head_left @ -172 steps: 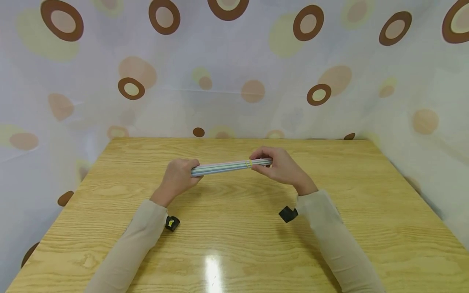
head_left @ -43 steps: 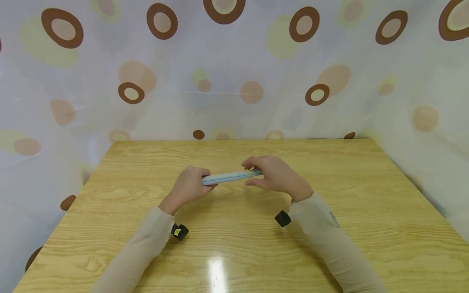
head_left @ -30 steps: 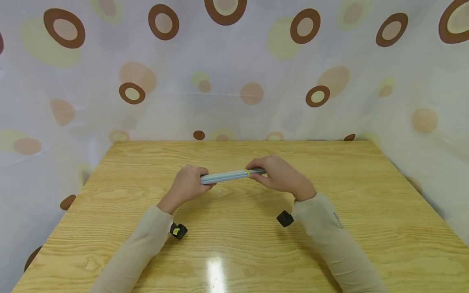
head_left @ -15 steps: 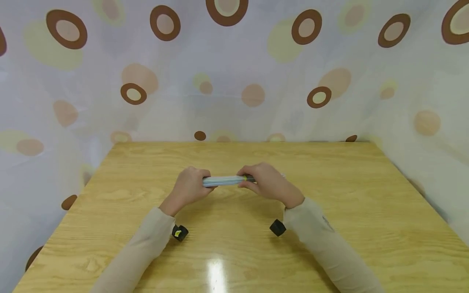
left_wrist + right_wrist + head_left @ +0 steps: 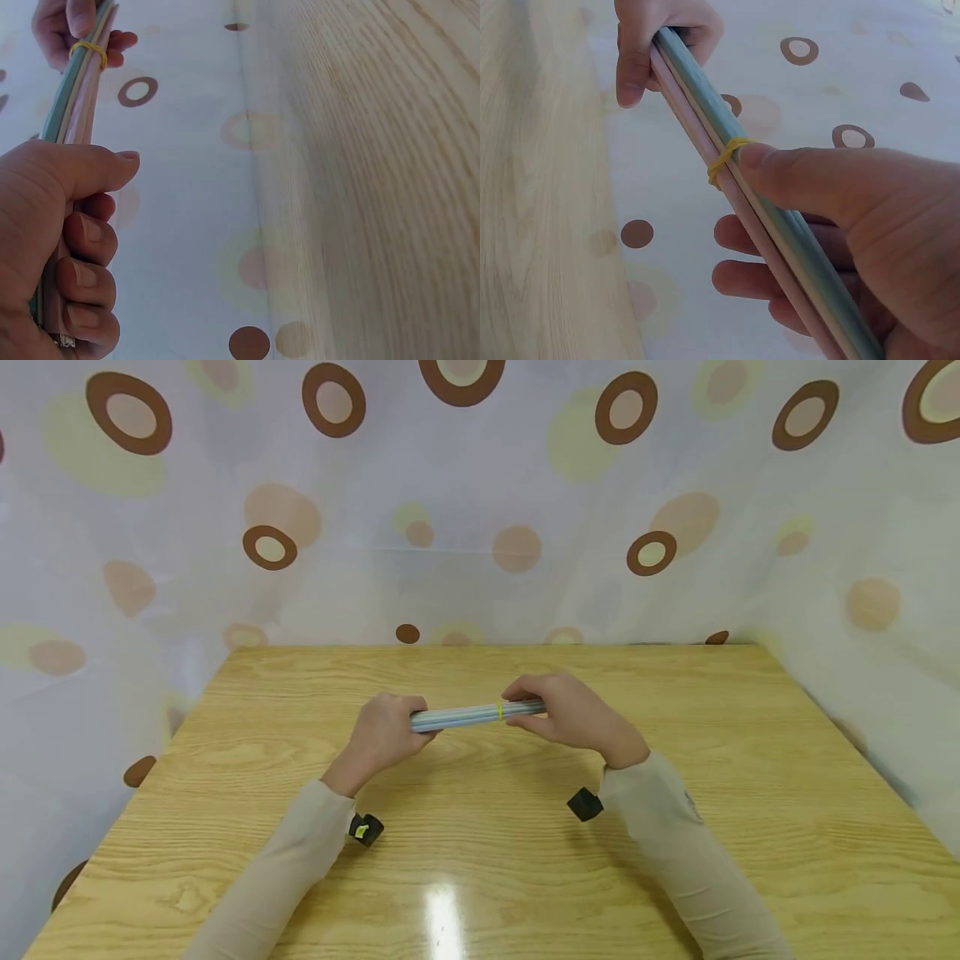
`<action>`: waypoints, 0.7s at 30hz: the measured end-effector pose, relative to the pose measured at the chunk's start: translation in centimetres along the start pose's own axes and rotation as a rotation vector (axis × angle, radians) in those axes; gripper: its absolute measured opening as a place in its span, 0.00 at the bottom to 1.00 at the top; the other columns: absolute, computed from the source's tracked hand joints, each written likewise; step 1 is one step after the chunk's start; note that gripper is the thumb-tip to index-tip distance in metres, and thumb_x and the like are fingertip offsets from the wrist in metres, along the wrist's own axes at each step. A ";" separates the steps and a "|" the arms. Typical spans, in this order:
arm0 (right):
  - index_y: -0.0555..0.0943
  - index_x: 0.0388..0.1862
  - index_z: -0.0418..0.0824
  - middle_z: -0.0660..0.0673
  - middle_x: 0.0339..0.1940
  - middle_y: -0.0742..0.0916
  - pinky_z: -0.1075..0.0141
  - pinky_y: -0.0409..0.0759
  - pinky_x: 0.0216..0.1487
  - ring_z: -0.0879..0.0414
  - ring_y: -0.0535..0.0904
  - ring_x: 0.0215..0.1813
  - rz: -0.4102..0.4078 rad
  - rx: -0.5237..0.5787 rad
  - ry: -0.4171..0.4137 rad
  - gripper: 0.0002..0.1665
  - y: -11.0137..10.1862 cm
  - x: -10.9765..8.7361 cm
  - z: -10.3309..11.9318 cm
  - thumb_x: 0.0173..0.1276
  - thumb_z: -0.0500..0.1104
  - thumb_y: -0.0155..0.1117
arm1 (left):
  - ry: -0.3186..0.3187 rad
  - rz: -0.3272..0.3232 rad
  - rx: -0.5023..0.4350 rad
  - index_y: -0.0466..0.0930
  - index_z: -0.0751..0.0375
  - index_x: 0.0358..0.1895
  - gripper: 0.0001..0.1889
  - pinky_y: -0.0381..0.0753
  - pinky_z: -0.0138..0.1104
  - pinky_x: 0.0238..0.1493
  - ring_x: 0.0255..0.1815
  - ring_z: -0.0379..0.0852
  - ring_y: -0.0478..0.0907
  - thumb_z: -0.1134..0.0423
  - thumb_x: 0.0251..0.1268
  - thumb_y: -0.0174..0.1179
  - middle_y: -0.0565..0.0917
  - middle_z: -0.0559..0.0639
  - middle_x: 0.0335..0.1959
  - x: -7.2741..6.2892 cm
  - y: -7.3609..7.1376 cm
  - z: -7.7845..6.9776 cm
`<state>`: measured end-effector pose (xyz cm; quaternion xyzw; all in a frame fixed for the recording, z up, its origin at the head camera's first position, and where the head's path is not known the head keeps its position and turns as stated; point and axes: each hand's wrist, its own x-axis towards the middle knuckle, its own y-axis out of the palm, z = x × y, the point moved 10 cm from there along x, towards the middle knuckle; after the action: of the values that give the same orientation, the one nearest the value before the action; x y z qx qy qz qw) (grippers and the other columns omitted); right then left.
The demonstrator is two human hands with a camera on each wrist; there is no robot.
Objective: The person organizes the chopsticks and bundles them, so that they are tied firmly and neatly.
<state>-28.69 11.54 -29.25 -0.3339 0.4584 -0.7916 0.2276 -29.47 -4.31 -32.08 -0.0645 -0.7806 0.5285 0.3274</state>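
Observation:
A bundle of slim pastel sticks (image 5: 453,718), pencil-like, in pale green, cream and pink, is held level above the table. My left hand (image 5: 386,735) grips one end, its fingers wrapped round it and the thumb lying along it in the left wrist view. A yellow rubber band (image 5: 724,161) circles the bundle, nearer my right hand (image 5: 573,714). That hand holds the other end: the thumb tip lies on the sticks right at the band, while the curled fingers (image 5: 746,279) pass behind them. The left end is mostly hidden in my left fist.
The wooden table (image 5: 480,843) stretches below both arms, with a light reflection near its front. A white curtain (image 5: 465,585) with brown and yellow circles hangs behind and at the sides. Each sleeve has a small black camera (image 5: 366,829) at the cuff.
The rubber band has shifted along the bundle towards my left hand. Half a second ago my right hand lay further left over the band; it has since moved back right and slightly up.

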 end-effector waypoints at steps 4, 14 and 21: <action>0.83 0.43 0.39 0.47 0.38 0.88 0.62 0.82 0.43 0.57 0.85 0.38 -0.013 -0.025 -0.014 0.12 -0.1 0.1 0.2 0.63 0.43 0.69 | -0.010 0.006 -0.008 0.82 0.59 0.24 0.10 0.70 0.31 0.19 0.14 0.37 0.66 0.60 0.50 0.72 0.79 0.47 0.16 0.0 0.0 0.1; 0.83 0.43 0.38 0.47 0.34 0.88 0.64 0.81 0.37 0.59 0.83 0.31 -0.068 -0.095 -0.052 0.14 0.7 0.5 1.3 0.62 0.44 0.70 | 0.006 -0.025 -0.004 0.81 0.59 0.22 0.10 0.69 0.31 0.18 0.14 0.36 0.64 0.59 0.49 0.73 0.78 0.45 0.14 -0.1 0.3 0.0; 0.84 0.43 0.39 0.48 0.30 0.87 0.71 0.75 0.28 0.65 0.77 0.23 -0.042 -0.129 -0.076 0.15 1.9 0.7 2.2 0.61 0.46 0.70 | 0.022 -0.012 -0.004 0.82 0.60 0.22 0.10 0.71 0.31 0.19 0.13 0.36 0.67 0.60 0.48 0.74 0.80 0.46 0.15 -0.1 0.7 -0.8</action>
<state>-27.46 8.92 -29.86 -0.3874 0.4924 -0.7517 0.2062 -29.09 -3.47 -32.58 -0.0663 -0.7786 0.5240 0.3389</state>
